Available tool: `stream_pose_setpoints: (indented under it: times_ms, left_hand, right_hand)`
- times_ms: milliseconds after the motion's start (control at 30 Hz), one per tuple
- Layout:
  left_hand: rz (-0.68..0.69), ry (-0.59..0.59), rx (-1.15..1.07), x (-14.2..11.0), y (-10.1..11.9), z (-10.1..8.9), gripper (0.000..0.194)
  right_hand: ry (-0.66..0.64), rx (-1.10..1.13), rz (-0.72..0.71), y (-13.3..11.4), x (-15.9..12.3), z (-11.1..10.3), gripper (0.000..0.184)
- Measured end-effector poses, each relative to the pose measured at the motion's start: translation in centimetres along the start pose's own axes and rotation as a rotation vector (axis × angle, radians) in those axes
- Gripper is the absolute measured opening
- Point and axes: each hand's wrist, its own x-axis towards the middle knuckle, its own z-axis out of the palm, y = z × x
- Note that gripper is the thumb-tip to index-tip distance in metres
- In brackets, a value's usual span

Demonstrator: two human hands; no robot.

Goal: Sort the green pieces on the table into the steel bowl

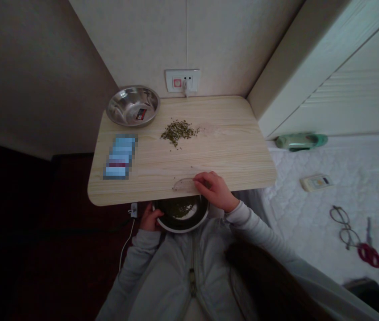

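My left hand (151, 218) grips the left rim of a metal bowl (184, 229), its thumb over the edge. The bowl sits just below the table's front edge, close to my body, with small greenish bits in its bottom. My right hand (214, 191) is above the table's front edge, fingers pinched at the end of a thin, clear, curved piece (184, 184) that looks like plastic. A few dark specks lie beside that piece. Farther back on the table is a loose pile of small green bits (178, 131), possibly beans or seeds.
The light wooden table (232, 156) also bears a shiny steel bowl (132, 107) and a blurred-out phone (120, 156). Behind it is a wall socket (182, 81). On the white bed at right lie a green bottle (301, 141), a remote (316, 182), glasses (345, 227) and scissors (369, 255).
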Motion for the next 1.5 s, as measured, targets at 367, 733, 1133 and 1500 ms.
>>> stream_pose_setpoints:
  times_ms: [367, 733, 1133, 1500]
  left_hand:
    - [0.016, -0.020, -0.003, 0.18, -0.15, -0.07, 0.029]
    - [0.021, -0.025, -0.014, 0.20, -0.20, -0.06, 0.026]
    - [0.019, -0.032, -0.004, 0.23, -0.21, -0.14, 0.032]
    - [0.016, -0.034, -0.001, 0.23, -0.15, -0.19, 0.029]
  right_hand:
    - [0.007, -0.009, 0.012, 0.19, -0.16, -0.21, 0.013]
    - [-0.014, -0.007, -0.019, 0.40, -0.31, -0.31, 0.012]
    - [0.008, -0.054, -0.006, 0.19, -0.26, 0.26, 0.013]
    - [0.053, -0.061, 0.025, 0.00, 0.05, 0.45, 0.013]
